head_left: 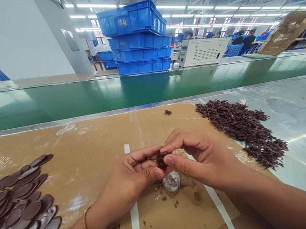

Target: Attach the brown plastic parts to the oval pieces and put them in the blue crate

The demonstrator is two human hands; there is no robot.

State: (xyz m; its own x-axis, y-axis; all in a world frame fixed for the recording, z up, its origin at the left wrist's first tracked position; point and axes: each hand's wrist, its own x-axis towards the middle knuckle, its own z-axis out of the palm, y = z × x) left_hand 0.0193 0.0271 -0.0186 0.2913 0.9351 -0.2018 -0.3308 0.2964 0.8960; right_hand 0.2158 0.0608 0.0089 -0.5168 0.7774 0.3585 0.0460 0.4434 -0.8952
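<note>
Between both hands, above the middle of the table, is a small dark brown oval disc. My left hand grips it from the left with fingers and thumb. On its right side, my right hand pinches at the disc with thumb and forefinger; whether a smaller piece is in that pinch is hidden. Just below the hands stands a small clear round dish, partly covered by the fingers. Similar brown oval discs lie heaped at the lower left. A pile of small dark brown branching pieces lies at the right.
A brown sheet with white tape strips covers the table. Beyond runs a green conveyor belt. Stacked blue crates, a beige metal box and a brown carton stand behind it. Several people sit far back.
</note>
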